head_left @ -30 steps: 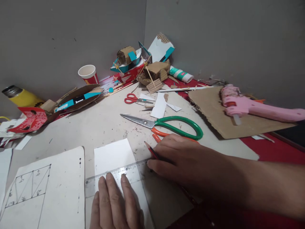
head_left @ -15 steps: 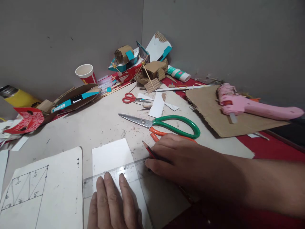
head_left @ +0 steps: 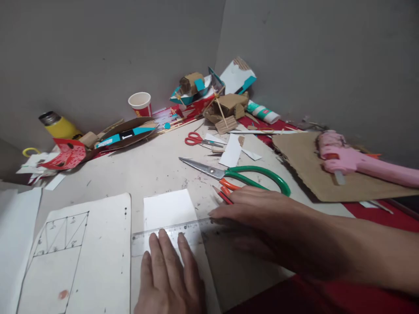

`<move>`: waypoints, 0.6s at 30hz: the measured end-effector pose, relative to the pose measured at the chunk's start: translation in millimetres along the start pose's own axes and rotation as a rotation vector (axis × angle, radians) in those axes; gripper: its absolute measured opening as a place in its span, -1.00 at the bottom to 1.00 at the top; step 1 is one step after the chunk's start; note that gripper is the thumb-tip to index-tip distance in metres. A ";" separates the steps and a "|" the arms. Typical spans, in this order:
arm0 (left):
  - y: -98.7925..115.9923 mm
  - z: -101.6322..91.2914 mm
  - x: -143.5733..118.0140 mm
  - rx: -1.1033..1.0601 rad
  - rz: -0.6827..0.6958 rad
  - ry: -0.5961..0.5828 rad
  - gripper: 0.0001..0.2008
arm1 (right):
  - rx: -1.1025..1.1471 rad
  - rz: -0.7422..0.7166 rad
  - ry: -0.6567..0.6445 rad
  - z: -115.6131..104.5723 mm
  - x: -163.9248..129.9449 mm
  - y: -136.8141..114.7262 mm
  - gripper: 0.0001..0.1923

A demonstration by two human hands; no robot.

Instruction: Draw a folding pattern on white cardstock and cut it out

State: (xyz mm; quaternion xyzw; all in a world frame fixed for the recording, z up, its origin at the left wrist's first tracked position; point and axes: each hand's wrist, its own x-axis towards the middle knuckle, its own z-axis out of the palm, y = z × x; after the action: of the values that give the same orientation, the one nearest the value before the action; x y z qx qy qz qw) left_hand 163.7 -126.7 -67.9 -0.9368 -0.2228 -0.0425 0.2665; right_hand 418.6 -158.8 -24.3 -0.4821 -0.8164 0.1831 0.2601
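Observation:
My left hand lies flat with its fingers spread, pressing a clear ruler down across a white card strip. Between the fingers and thumb of my right hand is a red-and-black pencil, its sharpened tip pointing up and left. That hand is at the ruler's right part, slightly blurred, with its lower fingers in shadow. Just beyond it lie large scissors with green and orange handles, one handle partly hidden by the hand. Left of the card is a paper sheet bearing a ruled pencil diagram.
At the right a pink glue gun rests on cardboard. Small red scissors and paper scraps lie farther back. Along the wall stand cardboard models, a paper cup and a yellow bottle.
The camera view has turned a little left, so everything sits farther right in the picture. My left hand stays on the ruler, and my right hand keeps the pencil close by it.

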 end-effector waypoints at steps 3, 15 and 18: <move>7.2 -0.6 0.7 -0.017 -0.077 -0.001 -0.57 | 0.226 0.007 -0.008 -13.7 10.2 -14.7 -0.72; 10.9 -0.4 3.2 -0.066 -0.122 0.036 -0.63 | 0.736 0.495 -0.175 34.9 109.1 -22.5 -0.90; 10.2 -0.1 3.8 -0.075 -0.123 0.053 -0.65 | 0.746 0.448 -0.117 44.9 114.5 -20.1 -0.79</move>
State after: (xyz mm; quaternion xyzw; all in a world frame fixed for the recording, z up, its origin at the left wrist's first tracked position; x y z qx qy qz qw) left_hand 171.6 -133.0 -72.0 -0.9291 -0.2709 -0.0919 0.2342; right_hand 332.0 -69.4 -20.7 -0.5092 -0.5830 0.5442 0.3237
